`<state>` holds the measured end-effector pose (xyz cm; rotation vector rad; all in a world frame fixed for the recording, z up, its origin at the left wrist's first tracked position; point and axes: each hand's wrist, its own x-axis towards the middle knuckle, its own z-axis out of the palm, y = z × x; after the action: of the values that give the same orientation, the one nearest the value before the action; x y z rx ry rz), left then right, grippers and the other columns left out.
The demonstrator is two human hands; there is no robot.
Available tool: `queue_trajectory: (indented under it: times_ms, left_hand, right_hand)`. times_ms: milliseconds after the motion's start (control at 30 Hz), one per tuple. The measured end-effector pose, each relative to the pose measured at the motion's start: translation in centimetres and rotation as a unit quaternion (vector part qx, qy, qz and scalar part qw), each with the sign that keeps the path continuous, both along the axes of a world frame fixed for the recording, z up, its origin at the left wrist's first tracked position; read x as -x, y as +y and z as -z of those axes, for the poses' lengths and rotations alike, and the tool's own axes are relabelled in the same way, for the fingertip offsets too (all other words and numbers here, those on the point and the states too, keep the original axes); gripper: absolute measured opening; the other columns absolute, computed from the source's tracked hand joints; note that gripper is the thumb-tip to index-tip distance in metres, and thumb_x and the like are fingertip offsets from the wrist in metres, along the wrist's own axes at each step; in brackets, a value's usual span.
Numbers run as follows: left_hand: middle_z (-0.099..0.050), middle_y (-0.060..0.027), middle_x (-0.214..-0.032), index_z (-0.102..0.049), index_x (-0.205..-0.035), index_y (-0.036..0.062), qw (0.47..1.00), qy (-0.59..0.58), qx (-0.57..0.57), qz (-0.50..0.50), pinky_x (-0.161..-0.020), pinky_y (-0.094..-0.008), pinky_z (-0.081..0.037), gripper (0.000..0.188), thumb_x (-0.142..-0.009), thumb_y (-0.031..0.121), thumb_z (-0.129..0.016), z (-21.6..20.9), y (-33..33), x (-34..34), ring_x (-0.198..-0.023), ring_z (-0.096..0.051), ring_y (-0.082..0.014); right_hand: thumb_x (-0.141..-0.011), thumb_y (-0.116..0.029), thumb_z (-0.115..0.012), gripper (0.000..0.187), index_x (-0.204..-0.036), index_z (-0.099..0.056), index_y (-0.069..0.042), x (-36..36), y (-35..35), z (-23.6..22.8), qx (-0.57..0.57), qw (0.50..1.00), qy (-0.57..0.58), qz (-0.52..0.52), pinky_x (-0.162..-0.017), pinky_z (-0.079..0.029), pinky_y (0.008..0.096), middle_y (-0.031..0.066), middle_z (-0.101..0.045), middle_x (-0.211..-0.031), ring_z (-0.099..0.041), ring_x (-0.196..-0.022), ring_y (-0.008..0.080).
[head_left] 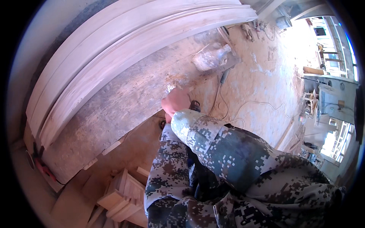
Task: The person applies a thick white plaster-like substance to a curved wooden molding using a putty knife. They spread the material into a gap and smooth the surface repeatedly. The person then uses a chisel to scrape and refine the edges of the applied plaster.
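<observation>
Where the right hand [178,101] overlaps the left hand [167,118] by the desk [125,89], the fingers' state cannot be told.

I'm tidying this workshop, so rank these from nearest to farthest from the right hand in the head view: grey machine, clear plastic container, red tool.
From the right hand:
1. Clear plastic container: on the bench, ahead and to the right.
2. Red tool: by the bench's left end.
3. Grey machine: across the floor, far right.
</observation>
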<state>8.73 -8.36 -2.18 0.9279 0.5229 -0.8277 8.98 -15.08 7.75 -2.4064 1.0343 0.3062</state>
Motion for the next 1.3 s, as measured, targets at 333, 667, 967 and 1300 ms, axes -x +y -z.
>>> queue_trajectory:
  times_ms: [333, 667, 967, 1300]
  left_hand:
    - [-0.050, -0.0010, -0.061, -0.063, -0.094, 0.0068, 0.999, -0.027, 0.008, 0.017, -0.042, -0.0294, -0.034, 0.025, -0.105, 0.029, -0.061, 0.3, 1.7, -0.1, -0.048, -0.043, -0.0115]
    - [-0.045, 0.0007, -0.056, -0.062, -0.092, 0.0078, 0.995, -0.098, -0.007, 0.014, -0.039, -0.0288, -0.030, 0.024, -0.105, 0.028, -0.061, 1.9, 5.5, 4.3, -0.043, -0.038, -0.0105]
    - [-0.044, -0.0007, -0.058, -0.051, -0.086, 0.0121, 0.999, -0.011, -0.023, 0.018, -0.040, -0.0289, -0.029, 0.033, -0.106, 0.038, -0.055, -2.3, -0.4, 7.5, -0.042, -0.034, -0.0099]
    - [-0.047, -0.0028, -0.060, -0.050, -0.090, 0.0114, 0.989, 0.013, -0.133, 0.057, -0.034, -0.0310, -0.032, 0.034, -0.107, 0.041, -0.050, -2.2, -3.4, 4.4, -0.037, -0.035, -0.0128]
  right_hand:
    - [-0.075, -0.008, -0.071, 0.033, -0.105, -0.068, 0.004, -0.7, 1.5, 0.0, 0.007, 1.000, -0.003, 0.026, -0.076, -0.052, 0.0484, 0.0259, -0.057, -0.109, -0.063, -0.091, 0.0448]
    - [-0.076, -0.010, -0.071, 0.032, -0.103, -0.068, 0.007, 0.2, 1.2, 1.8, 0.036, 0.996, -0.061, -0.052, -0.082, -0.052, 0.0473, 0.0248, -0.055, -0.113, -0.062, -0.097, 0.0441]
    - [-0.075, 0.001, -0.066, 0.049, -0.124, -0.072, 0.000, 5.2, -8.8, 5.3, -0.337, 0.914, -0.160, 0.160, -0.080, -0.055, 0.0379, 0.0244, -0.070, -0.109, -0.071, -0.094, 0.0283]
    - [-0.079, 0.010, -0.062, 0.049, -0.125, -0.071, -0.002, 7.6, -9.6, 1.2, -0.115, 0.965, -0.235, 0.002, -0.090, -0.054, 0.0315, 0.0138, -0.066, -0.120, -0.068, -0.107, 0.0236]
